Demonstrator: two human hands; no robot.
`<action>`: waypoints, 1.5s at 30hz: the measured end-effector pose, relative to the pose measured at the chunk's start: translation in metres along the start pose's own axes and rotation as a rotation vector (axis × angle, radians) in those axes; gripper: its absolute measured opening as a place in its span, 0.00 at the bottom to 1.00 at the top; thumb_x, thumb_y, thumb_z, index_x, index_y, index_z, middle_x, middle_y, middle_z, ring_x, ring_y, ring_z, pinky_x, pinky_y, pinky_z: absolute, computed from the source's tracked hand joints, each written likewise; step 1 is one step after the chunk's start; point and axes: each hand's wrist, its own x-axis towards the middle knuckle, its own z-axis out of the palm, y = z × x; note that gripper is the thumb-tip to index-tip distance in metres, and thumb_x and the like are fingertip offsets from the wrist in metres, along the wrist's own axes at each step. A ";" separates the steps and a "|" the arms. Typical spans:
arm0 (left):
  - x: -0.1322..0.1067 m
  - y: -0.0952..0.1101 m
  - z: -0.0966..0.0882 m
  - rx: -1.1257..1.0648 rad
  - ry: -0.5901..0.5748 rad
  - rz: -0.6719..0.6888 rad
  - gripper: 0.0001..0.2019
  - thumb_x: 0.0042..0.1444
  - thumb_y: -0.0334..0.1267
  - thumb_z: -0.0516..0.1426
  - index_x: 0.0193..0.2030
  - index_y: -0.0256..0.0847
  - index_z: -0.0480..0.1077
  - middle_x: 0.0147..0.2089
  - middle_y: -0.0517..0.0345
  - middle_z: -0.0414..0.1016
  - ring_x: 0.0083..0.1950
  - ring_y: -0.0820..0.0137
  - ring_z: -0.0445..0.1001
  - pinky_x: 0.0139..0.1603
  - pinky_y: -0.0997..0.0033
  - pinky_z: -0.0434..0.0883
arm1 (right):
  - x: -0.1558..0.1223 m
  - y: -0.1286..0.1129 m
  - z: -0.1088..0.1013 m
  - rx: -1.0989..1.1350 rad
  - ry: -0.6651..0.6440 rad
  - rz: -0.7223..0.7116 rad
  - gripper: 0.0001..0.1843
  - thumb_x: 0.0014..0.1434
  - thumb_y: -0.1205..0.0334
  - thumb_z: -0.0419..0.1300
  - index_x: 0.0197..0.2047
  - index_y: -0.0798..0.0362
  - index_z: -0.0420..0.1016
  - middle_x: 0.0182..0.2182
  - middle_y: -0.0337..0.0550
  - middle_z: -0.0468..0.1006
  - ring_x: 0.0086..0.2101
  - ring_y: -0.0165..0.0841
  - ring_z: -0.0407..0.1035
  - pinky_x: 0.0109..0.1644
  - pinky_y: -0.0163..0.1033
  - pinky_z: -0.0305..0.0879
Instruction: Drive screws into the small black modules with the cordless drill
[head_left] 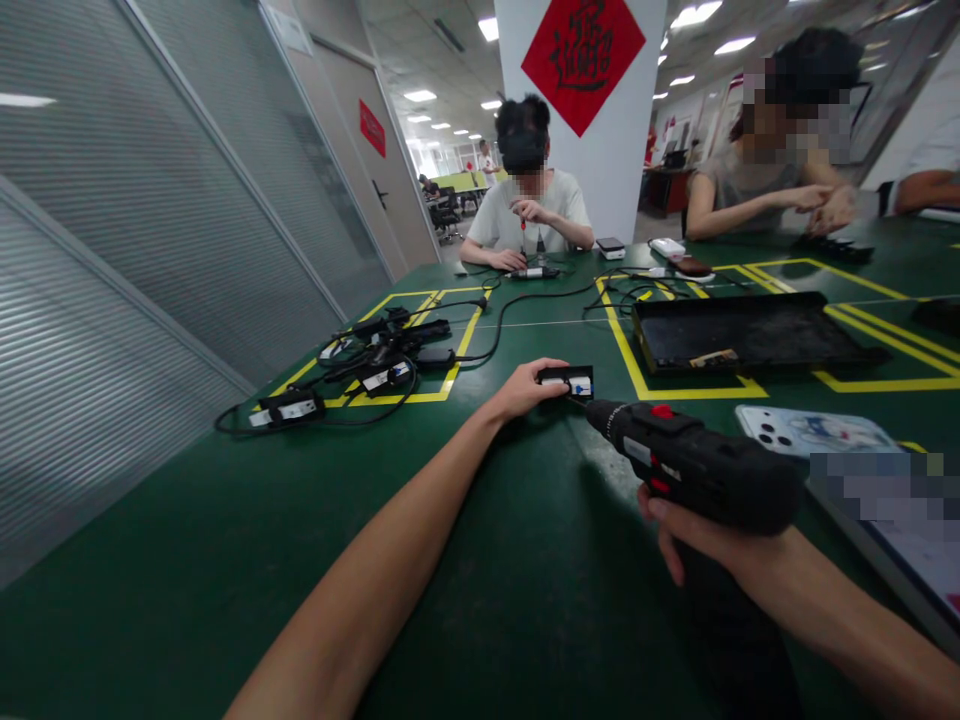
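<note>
The left hand (529,391) pinches a black box (582,384) on the tabletop (187,560); the right hand (716,540) grips a drill (694,460). If the box wobbles, the bit (577,402) may poke the left hand.

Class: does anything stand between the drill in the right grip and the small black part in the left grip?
Nothing visible does. The drill, in the right grip, points its bit at the black part, which the left grip holds; whether bit meets part is unclear.
</note>
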 end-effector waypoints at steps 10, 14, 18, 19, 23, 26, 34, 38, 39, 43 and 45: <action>0.000 0.000 -0.001 0.052 -0.003 0.019 0.26 0.48 0.41 0.61 0.55 0.37 0.65 0.48 0.50 0.74 0.44 0.67 0.73 0.47 0.67 0.69 | -0.002 -0.006 -0.004 -0.012 -0.048 -0.003 0.13 0.58 0.53 0.56 0.42 0.49 0.74 0.23 0.38 0.75 0.25 0.34 0.71 0.36 0.42 0.67; 0.001 0.000 -0.001 0.056 -0.007 0.020 0.27 0.47 0.40 0.61 0.55 0.36 0.65 0.48 0.50 0.74 0.44 0.68 0.72 0.47 0.67 0.68 | -0.002 -0.010 -0.004 0.045 -0.064 -0.001 0.11 0.57 0.54 0.58 0.42 0.48 0.74 0.23 0.38 0.75 0.25 0.35 0.71 0.34 0.43 0.68; 0.002 -0.001 -0.001 0.044 -0.018 0.014 0.27 0.47 0.39 0.62 0.55 0.35 0.65 0.48 0.49 0.74 0.43 0.68 0.72 0.47 0.67 0.68 | -0.002 -0.013 -0.003 0.028 -0.068 0.003 0.10 0.56 0.54 0.59 0.39 0.49 0.75 0.21 0.39 0.74 0.25 0.35 0.71 0.36 0.44 0.68; 0.002 -0.001 -0.001 0.049 -0.014 0.019 0.27 0.47 0.39 0.62 0.55 0.35 0.65 0.48 0.49 0.74 0.43 0.68 0.72 0.47 0.67 0.68 | -0.002 -0.013 -0.003 0.019 -0.065 0.008 0.10 0.56 0.54 0.59 0.39 0.49 0.75 0.21 0.38 0.74 0.25 0.35 0.71 0.37 0.44 0.68; 0.003 -0.002 -0.001 0.063 0.007 0.023 0.27 0.46 0.40 0.62 0.54 0.36 0.66 0.46 0.51 0.74 0.43 0.68 0.72 0.46 0.68 0.68 | -0.003 -0.011 -0.003 0.056 -0.072 0.027 0.13 0.56 0.54 0.59 0.44 0.48 0.73 0.20 0.37 0.74 0.24 0.36 0.71 0.35 0.43 0.68; 0.003 -0.003 -0.001 0.044 0.002 0.006 0.27 0.46 0.40 0.62 0.54 0.36 0.66 0.46 0.51 0.74 0.43 0.68 0.72 0.47 0.67 0.68 | 0.000 -0.005 -0.001 0.112 -0.043 0.028 0.14 0.54 0.54 0.60 0.43 0.48 0.72 0.22 0.38 0.76 0.24 0.36 0.72 0.32 0.43 0.68; 0.001 -0.001 -0.002 0.020 0.001 0.008 0.26 0.47 0.40 0.62 0.54 0.37 0.67 0.49 0.50 0.73 0.46 0.66 0.72 0.50 0.64 0.67 | 0.012 0.017 0.005 0.183 -0.034 0.057 0.14 0.53 0.52 0.61 0.41 0.49 0.69 0.28 0.39 0.78 0.17 0.30 0.69 0.24 0.40 0.67; 0.001 -0.001 -0.002 0.008 0.001 -0.005 0.26 0.47 0.40 0.62 0.54 0.37 0.66 0.50 0.49 0.73 0.47 0.65 0.73 0.51 0.63 0.67 | 0.013 0.019 0.004 0.220 -0.035 0.054 0.20 0.54 0.52 0.61 0.48 0.50 0.65 0.34 0.41 0.77 0.16 0.27 0.68 0.22 0.38 0.66; 0.001 0.000 -0.002 0.003 -0.004 -0.006 0.26 0.48 0.40 0.62 0.55 0.37 0.66 0.50 0.49 0.73 0.47 0.65 0.73 0.51 0.63 0.67 | 0.013 0.019 0.004 0.217 -0.040 0.050 0.20 0.54 0.53 0.61 0.48 0.50 0.65 0.34 0.41 0.77 0.16 0.27 0.68 0.22 0.37 0.66; 0.001 0.001 -0.003 -0.017 -0.023 -0.005 0.26 0.48 0.39 0.61 0.54 0.36 0.66 0.51 0.49 0.73 0.47 0.65 0.72 0.51 0.63 0.67 | 0.012 0.017 0.003 0.188 -0.044 0.044 0.19 0.54 0.53 0.61 0.47 0.50 0.66 0.33 0.41 0.78 0.17 0.28 0.69 0.24 0.38 0.67; 0.001 0.001 -0.004 -0.018 -0.031 -0.002 0.26 0.48 0.39 0.61 0.55 0.36 0.66 0.51 0.48 0.72 0.48 0.65 0.72 0.51 0.63 0.67 | 0.011 0.016 0.002 0.153 -0.035 0.062 0.17 0.54 0.53 0.61 0.45 0.50 0.67 0.30 0.40 0.79 0.18 0.30 0.70 0.26 0.39 0.68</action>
